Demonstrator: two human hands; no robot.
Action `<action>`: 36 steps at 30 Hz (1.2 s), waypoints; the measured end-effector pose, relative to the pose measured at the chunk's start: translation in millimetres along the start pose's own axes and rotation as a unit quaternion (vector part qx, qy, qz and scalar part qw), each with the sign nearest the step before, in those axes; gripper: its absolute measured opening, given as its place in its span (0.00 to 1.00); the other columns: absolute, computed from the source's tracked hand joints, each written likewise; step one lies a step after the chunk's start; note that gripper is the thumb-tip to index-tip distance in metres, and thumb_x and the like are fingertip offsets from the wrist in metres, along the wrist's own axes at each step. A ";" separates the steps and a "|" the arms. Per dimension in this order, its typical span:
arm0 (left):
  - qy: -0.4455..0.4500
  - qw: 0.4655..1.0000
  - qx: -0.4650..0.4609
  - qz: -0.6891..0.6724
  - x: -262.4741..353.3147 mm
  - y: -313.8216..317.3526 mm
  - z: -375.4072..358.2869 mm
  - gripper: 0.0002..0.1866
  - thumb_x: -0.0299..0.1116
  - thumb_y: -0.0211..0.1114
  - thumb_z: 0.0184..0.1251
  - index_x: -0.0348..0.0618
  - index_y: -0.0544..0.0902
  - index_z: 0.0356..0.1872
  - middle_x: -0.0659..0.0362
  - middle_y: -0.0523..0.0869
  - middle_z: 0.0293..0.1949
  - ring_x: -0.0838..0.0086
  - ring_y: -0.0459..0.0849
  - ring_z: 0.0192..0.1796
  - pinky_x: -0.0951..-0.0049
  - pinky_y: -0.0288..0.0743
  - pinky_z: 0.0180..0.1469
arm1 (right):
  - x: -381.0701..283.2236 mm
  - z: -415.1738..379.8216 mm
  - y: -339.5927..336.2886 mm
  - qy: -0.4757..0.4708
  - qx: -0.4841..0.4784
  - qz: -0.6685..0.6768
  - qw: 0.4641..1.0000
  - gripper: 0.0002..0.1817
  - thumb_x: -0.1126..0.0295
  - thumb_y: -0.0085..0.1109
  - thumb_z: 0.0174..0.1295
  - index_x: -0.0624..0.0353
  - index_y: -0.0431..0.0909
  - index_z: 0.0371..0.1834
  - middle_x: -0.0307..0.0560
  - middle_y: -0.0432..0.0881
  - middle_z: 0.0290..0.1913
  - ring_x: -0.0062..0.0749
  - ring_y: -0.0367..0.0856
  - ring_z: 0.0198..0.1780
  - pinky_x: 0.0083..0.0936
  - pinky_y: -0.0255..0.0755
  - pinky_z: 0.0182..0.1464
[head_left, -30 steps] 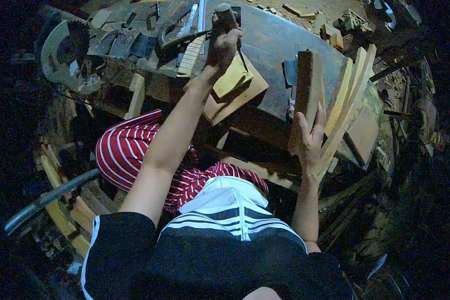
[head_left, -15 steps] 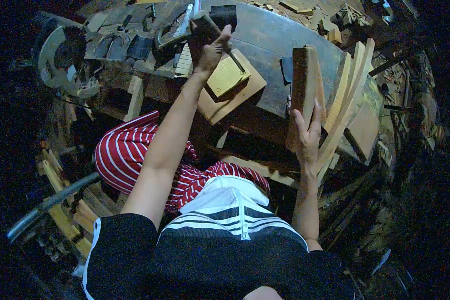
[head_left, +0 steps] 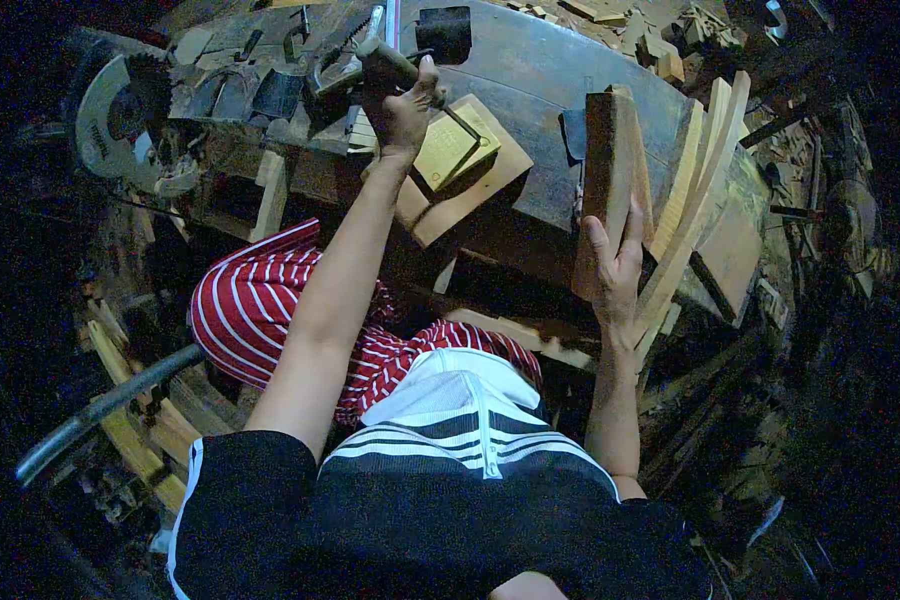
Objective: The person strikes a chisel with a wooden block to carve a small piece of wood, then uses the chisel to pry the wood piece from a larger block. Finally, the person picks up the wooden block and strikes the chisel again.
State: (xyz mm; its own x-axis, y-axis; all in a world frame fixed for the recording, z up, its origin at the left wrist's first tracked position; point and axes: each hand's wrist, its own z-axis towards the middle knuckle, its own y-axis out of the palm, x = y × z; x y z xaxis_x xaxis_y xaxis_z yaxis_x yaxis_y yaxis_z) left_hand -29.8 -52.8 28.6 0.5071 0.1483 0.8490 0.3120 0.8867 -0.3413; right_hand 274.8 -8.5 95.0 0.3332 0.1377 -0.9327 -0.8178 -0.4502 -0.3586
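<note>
A dark tool with a cylindrical end (head_left: 388, 62) is gripped in my left hand (head_left: 406, 118), above the workbench. From it a thin rod slants toward a yellow rectangular piece (head_left: 454, 150), which lies on a flat wooden board (head_left: 505, 178) at the bench's front edge. On the right, my right hand (head_left: 618, 270) holds the lower part of a thick wooden block (head_left: 608, 150), with the thumb on its left face and the fingers toward its right side. Shadow hides part of both grips.
Long curved wooden strips (head_left: 705, 190) lean just right of the block. A toothed circular saw blade (head_left: 110, 120) stands at the left of the bench (head_left: 520, 65). Metal tools lie at the back left, wood scraps (head_left: 660, 55) at the back right. A metal pipe (head_left: 105, 405) is at lower left.
My left hand and the dark tool have shifted slightly left and tilted, showing more of the yellow piece. My right hand and the block look almost unmoved.
</note>
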 end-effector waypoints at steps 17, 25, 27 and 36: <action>0.202 0.974 -0.016 0.101 57.9 19.3 -10.7 0.14 0.35 0.68 0.57 0.42 0.72 0.35 0.57 0.76 0.24 0.66 0.77 0.25 0.68 0.73 0.30 | -12.4 22.6 5.3 -0.094 -0.025 -0.046 0.994 0.32 0.59 0.59 0.62 0.57 0.60 0.67 0.58 0.78 0.50 0.39 0.80 0.47 0.32 0.72 0.51; 0.153 0.984 -0.078 0.052 85.0 29.7 -19.3 0.19 0.39 0.68 0.56 0.40 0.70 0.39 0.49 0.71 0.31 0.57 0.75 0.36 0.61 0.72 0.36 | -115.4 74.3 4.1 -0.303 -0.084 -0.020 0.949 0.21 0.66 0.57 0.62 0.60 0.71 0.58 0.55 0.79 0.49 0.37 0.80 0.44 0.27 0.74 0.46; 0.170 0.981 -0.077 0.058 82.9 22.1 -17.4 0.19 0.39 0.69 0.56 0.40 0.71 0.39 0.49 0.72 0.32 0.56 0.76 0.37 0.60 0.72 0.36 | -126.3 83.4 6.8 -0.308 -0.165 -0.200 0.915 0.17 0.67 0.58 0.60 0.61 0.75 0.51 0.56 0.81 0.44 0.40 0.81 0.40 0.26 0.75 0.43; 0.197 0.973 -0.062 0.099 53.7 26.6 -10.7 0.19 0.38 0.69 0.55 0.40 0.72 0.40 0.49 0.74 0.34 0.54 0.76 0.38 0.59 0.72 0.38 | -123.1 97.8 25.5 -0.366 -0.125 -0.243 0.890 0.21 0.56 0.62 0.55 0.55 0.79 0.48 0.57 0.82 0.32 0.50 0.82 0.35 0.35 0.77 0.38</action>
State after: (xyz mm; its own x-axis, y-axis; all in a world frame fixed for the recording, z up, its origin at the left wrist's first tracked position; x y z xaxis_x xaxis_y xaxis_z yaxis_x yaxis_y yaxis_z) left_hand 14.3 -26.0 60.9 0.8281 0.1093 0.5499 0.2592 0.7951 -0.5483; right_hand 167.0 49.4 197.0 0.1490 0.8657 -0.4779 -0.5000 -0.3510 -0.7917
